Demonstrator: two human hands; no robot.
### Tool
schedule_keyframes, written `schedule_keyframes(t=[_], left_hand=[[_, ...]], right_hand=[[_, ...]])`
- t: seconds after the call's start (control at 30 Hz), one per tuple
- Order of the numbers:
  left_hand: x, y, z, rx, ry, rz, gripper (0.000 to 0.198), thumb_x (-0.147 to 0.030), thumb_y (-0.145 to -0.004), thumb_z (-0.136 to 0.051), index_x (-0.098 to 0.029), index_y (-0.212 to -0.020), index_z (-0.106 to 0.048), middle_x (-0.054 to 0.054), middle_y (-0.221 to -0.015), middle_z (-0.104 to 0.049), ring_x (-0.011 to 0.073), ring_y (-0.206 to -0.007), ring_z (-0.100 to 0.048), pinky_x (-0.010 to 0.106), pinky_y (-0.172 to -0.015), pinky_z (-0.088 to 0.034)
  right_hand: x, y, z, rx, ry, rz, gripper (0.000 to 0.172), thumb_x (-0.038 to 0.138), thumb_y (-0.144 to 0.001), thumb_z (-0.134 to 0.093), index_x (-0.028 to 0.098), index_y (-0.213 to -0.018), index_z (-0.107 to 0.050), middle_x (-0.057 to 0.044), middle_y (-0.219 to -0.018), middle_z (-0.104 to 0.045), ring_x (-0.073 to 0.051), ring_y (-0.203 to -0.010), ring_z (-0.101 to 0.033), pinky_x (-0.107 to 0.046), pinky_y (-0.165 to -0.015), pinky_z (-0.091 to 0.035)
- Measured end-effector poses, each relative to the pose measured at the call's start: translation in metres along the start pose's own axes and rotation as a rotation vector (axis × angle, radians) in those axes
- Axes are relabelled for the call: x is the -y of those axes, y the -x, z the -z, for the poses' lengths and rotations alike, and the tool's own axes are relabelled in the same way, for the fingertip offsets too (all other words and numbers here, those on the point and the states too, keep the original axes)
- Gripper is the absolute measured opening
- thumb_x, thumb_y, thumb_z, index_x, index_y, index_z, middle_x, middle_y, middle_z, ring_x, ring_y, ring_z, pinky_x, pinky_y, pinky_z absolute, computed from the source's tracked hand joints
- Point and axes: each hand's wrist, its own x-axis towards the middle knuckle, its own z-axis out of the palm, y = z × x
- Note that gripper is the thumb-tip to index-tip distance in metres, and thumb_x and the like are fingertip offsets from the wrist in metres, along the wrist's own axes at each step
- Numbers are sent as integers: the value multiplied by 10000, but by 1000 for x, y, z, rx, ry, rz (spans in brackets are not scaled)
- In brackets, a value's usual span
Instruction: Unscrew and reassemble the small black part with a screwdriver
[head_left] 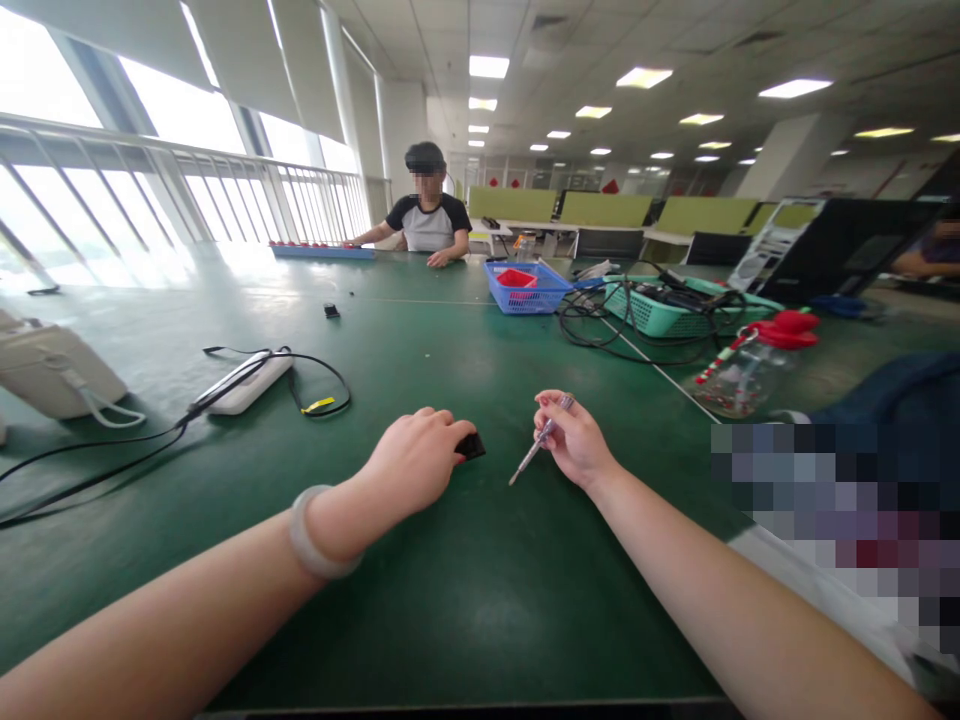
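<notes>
My left hand (420, 450), with a pale bangle at the wrist, is closed on a small black block-like part (471, 446) just over the green table (480, 600). Its fingers and palm hide much of the part, so its kind does not show. To the right, my right hand (574, 440) grips a slim metal screwdriver (536, 450) by its handle. The shaft slants down and to the left, its tip pointing toward the table between my hands. Tip and black part are apart.
A white power bank-like box (251, 382) with black cables lies left. Blue basket (529, 288), green basket (667, 310) of cables and a red-lidded bottle (757, 365) stand right. A small black piece (331, 311) lies farther off. A person (431, 215) sits across the table.
</notes>
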Motion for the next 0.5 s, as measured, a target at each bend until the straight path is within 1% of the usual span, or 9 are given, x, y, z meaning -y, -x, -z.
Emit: schedule_keyframes(t=[0.07,0.17,0.23,0.33,0.4,0.5], left_hand=[[-7,-16,-12,0,1,-37,287,-283,-837,-571,-276,-1115,-639,95,-936,-643,259,-926,-585,365,-806,-450],[-7,-28,-26,-10,27,-35,282,-300,-843,-566,-263,-1113,-641,100,-931,-629,269,-938,-571,383,-811,-453],[-2,-30,-31,-33,76,-32,287,-315,-856,-547,-259,-1121,-641,100,-972,-622,263,-963,-567,391,-850,-453],[8,-29,-38,-66,210,-64,322,-305,-854,-541,-256,-1161,-626,85,-1091,-627,244,-1031,-563,388,-948,-436],[14,-29,-43,-76,298,-80,362,-297,-843,-551,-248,-1197,-605,73,-1150,-635,241,-1083,-555,393,-1002,-418],[21,-31,-49,-84,368,-72,427,-310,-824,-575,-238,-1245,-576,65,-1173,-650,247,-1124,-547,403,-1023,-414]], right_hand=[[3,2,-2,-12,-28,16,244,301,-674,-768,210,-817,-592,43,-565,-571,-72,-426,-426,-210,-411,-322],[6,4,-4,-14,-37,53,188,283,-676,-756,197,-789,-634,20,-629,-580,-92,-502,-487,-231,-449,-386],[7,5,-6,-1,-12,65,144,285,-703,-728,190,-780,-653,5,-667,-581,-108,-548,-515,-246,-474,-415],[7,7,-7,25,49,99,98,271,-741,-683,189,-785,-654,-2,-685,-584,-113,-557,-519,-254,-492,-429],[8,10,-9,45,123,159,86,275,-772,-660,194,-796,-645,-3,-697,-591,-117,-563,-526,-261,-515,-442],[14,18,-13,88,305,281,105,306,-833,-621,204,-812,-635,-15,-738,-608,-143,-620,-567,-298,-604,-481]])
